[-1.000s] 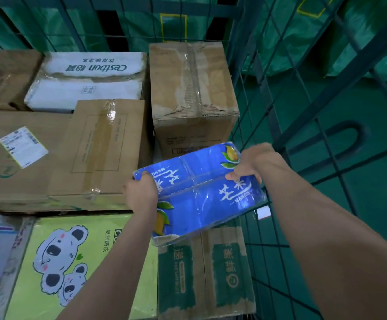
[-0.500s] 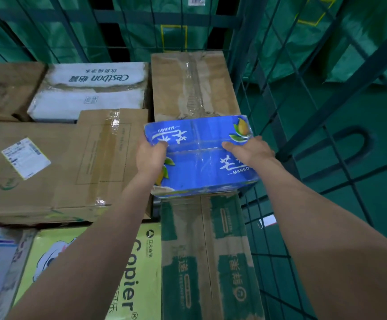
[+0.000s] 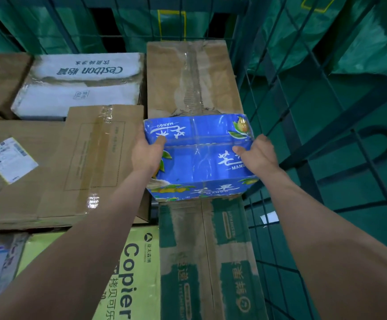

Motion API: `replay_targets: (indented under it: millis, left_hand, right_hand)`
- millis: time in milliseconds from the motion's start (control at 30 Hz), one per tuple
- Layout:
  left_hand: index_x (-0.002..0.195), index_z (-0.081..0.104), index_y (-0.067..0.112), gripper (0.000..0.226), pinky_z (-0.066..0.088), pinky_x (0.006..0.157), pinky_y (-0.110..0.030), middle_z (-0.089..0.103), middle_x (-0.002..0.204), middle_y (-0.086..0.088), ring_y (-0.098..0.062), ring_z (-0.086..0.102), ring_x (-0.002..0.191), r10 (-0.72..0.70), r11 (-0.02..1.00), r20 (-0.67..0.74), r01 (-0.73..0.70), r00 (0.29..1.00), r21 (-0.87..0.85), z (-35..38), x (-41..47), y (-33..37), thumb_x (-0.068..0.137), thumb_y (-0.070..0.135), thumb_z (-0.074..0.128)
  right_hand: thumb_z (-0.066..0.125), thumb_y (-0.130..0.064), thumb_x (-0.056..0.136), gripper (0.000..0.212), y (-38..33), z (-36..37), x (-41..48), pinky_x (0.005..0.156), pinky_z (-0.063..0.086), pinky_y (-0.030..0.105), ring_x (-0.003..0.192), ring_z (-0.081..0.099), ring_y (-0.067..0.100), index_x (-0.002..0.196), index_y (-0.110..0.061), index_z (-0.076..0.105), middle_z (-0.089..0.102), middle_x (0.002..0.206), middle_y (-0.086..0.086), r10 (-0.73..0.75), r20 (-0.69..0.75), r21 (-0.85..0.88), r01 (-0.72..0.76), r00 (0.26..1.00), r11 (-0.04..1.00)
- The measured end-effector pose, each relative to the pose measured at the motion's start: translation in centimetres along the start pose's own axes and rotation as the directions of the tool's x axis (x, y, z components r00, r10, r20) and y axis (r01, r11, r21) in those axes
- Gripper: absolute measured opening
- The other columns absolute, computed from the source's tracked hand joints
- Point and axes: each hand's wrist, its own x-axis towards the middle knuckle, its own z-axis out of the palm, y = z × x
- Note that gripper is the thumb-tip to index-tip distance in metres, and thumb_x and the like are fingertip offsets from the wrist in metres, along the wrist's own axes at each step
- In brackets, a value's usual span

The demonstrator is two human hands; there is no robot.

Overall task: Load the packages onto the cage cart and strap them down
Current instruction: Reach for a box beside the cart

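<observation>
Setting the blue glossy cardboard mango box [image 3: 199, 162] into the green wire cage cart [image 3: 308, 125], I judge that I am in the loading step, with strapping not yet begun. My left hand [image 3: 147, 153] grips the box's 9 o'clock edge, thumb curled over the top. My right hand [image 3: 257, 155] grips the 3 o'clock edge the same way. The box lies by the cart's right wall. It appears to butt against the tall brown taped carton [image 3: 192, 77] at its 12 o'clock and overlaps the green-printed brown carton [image 3: 206, 250] at its 6 o'clock. Next I should press it level, let go and fetch another package. Since half a second ago the box has gone further toward 12 o'clock. A second ago I held it tilted and nearer to me.
</observation>
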Motion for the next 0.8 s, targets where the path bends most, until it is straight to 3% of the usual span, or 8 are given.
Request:
replay_targets:
  millis: [233, 300, 367, 467, 533, 633, 733, 800]
  left_hand:
    - [0.131, 0.048, 0.020, 0.038, 0.044, 0.080, -0.030, 0.058, 0.101, 0.007, -0.016, 0.056, 0.090, 0.050, 0.998, -0.061, -0.052, 0.997, -0.018, 0.4, 0.9, 0.1, 0.093, 0.023, 0.048]
    - [0.136, 0.045, 0.012, 0.042, 0.043, 0.084, -0.030, 0.061, 0.115, -0.005, -0.025, 0.057, 0.100, -0.060, 0.996, -0.073, 0.055, 0.996, -0.067, 0.2, 1.5, 0.0, 0.095, 0.025, 0.043]
    - [0.140, 0.037, 0.000, 0.051, 0.041, 0.098, -0.043, 0.049, 0.135, -0.021, -0.039, 0.049, 0.121, -0.230, 0.959, -0.106, 0.207, 0.967, -0.195, -0.2, 2.0, -0.3, 0.096, 0.026, 0.035]
    - [0.137, 0.046, 0.004, 0.046, 0.034, 0.104, -0.035, 0.050, 0.138, -0.015, -0.032, 0.045, 0.127, -0.283, 0.946, -0.205, 0.238, 0.937, -0.219, -0.4, 0.4, -1.1, 0.099, 0.023, 0.029]
    - [0.131, 0.052, 0.008, 0.040, 0.035, 0.096, -0.022, 0.053, 0.133, -0.007, -0.021, 0.049, 0.120, -0.226, 0.950, -0.317, 0.137, 0.921, -0.280, -0.4, -2.0, -1.5, 0.099, 0.017, 0.030]
    - [0.112, 0.054, -0.004, 0.025, 0.030, 0.077, -0.013, 0.051, 0.111, -0.014, -0.020, 0.047, 0.096, -0.120, 0.971, -0.487, -0.002, 0.865, -0.241, 0.0, -6.7, -3.5, 0.096, 0.004, 0.037]
    - [0.102, 0.051, -0.003, 0.015, 0.031, 0.068, -0.011, 0.046, 0.098, -0.014, -0.019, 0.044, 0.083, -0.050, 0.996, -0.359, 0.019, 0.932, -0.090, 1.5, -11.2, -7.1, 0.090, -0.007, 0.043]
    - [0.104, 0.049, -0.001, 0.015, 0.042, 0.074, -0.022, 0.053, 0.105, -0.018, -0.027, 0.054, 0.088, -0.211, 0.977, -0.154, 0.209, 0.965, -0.030, 2.7, -11.6, -10.7, 0.089, -0.001, 0.048]
  right_hand:
    - [0.059, -0.027, 0.093, 0.054, 0.4, 0.8, 1.4, 0.080, 0.036, 0.029, 0.118, 0.049, 0.032, 0.130, 0.006, 0.036, 0.042, 0.135, 0.019, 0.020, -0.015, 0.079, -0.019, 1.000, 0.997]
    - [0.057, -0.027, 0.094, 0.059, -0.1, 0.9, 1.2, 0.084, 0.038, 0.031, 0.122, 0.045, 0.033, 0.135, 0.005, 0.031, 0.036, 0.140, 0.020, 0.047, 0.021, 0.052, -0.048, 0.999, 0.997]
    - [0.057, -0.027, 0.094, 0.059, -0.3, 0.9, 0.7, 0.087, 0.037, 0.034, 0.123, 0.043, 0.035, 0.136, 0.005, 0.030, 0.033, 0.140, 0.021, 0.065, 0.000, 0.048, -0.065, 0.998, 0.997]
    - [0.061, -0.015, 0.091, 0.044, -0.3, 1.9, -1.0, 0.091, 0.034, 0.034, 0.116, 0.044, 0.034, 0.128, 0.000, 0.043, 0.042, 0.128, 0.019, -0.154, -0.239, -0.111, 0.130, 0.959, 0.985]
    - [0.062, -0.002, 0.080, 0.026, -0.4, 3.8, -2.8, 0.078, 0.037, 0.034, 0.094, 0.054, 0.033, 0.106, -0.005, 0.059, 0.055, 0.104, 0.015, -0.405, -0.380, -0.260, 0.324, 0.832, 0.910]
    - [0.045, -0.013, 0.071, 0.012, 0.3, 6.9, -6.3, 0.060, 0.040, 0.030, 0.059, 0.054, 0.026, 0.070, -0.011, 0.056, 0.056, 0.065, 0.005, -0.554, -0.366, -0.223, 0.508, 0.748, 0.832]
    - [0.039, -0.020, 0.070, 0.021, 2.9, 9.9, -9.7, 0.059, 0.038, 0.030, 0.053, 0.055, 0.025, 0.066, -0.012, 0.058, 0.056, 0.057, 0.001, -0.556, -0.242, -0.135, 0.540, 0.795, 0.831]
    - [0.043, -0.018, 0.072, 0.022, 5.2, 11.4, -10.7, 0.064, 0.039, 0.031, 0.062, 0.060, 0.025, 0.070, -0.012, 0.063, 0.062, 0.065, 0.003, -0.518, -0.142, -0.212, 0.485, 0.844, 0.849]
